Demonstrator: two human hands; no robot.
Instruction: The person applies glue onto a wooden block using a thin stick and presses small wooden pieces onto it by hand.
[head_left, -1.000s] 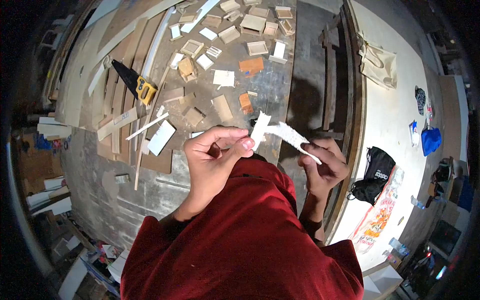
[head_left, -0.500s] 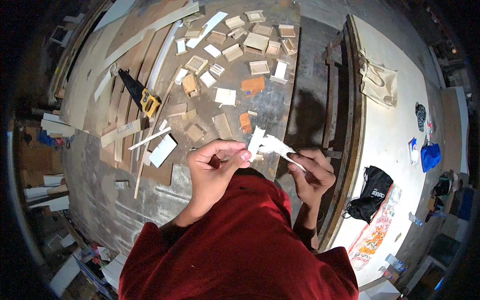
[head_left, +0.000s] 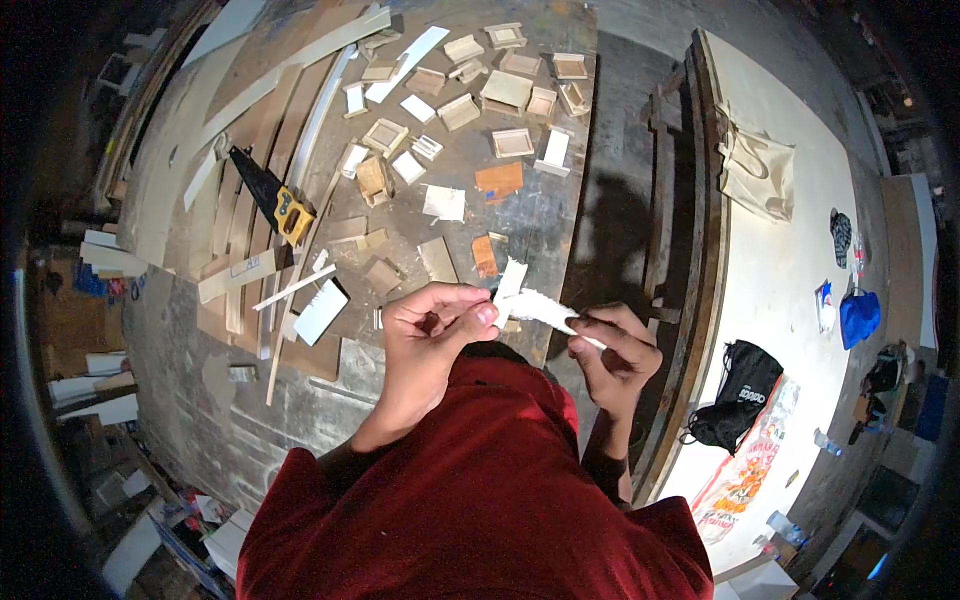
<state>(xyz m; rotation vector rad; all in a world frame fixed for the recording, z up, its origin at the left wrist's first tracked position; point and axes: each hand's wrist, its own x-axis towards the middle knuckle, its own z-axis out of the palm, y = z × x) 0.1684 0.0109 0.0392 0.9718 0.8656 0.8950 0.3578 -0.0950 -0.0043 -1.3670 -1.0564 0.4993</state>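
Observation:
My left hand [head_left: 432, 325] pinches a small white piece [head_left: 511, 281] with a ragged upper end between thumb and fingers. A longer white strip [head_left: 545, 310] with rough edges is held at its right end by my right hand [head_left: 615, 355], its thumb and fingers closed on it. The strip's left end meets or overlaps the small piece; whether they are joined cannot be made out. Both hands are raised in front of the red shirt [head_left: 480, 480], over the near edge of the workbench [head_left: 290, 400].
Several small wooden box-like pieces [head_left: 507, 91] lie across the bench. A yellow-handled saw [head_left: 290, 215] rests on long boards at the left. At the right, a pale table [head_left: 800, 290] holds a cloth bag [head_left: 760, 170] and a black drawstring bag [head_left: 735, 395].
My right hand has moved left and slightly down, bringing the strip closer against the small piece. My left hand keeps its pinch. The camera view has shifted a little.

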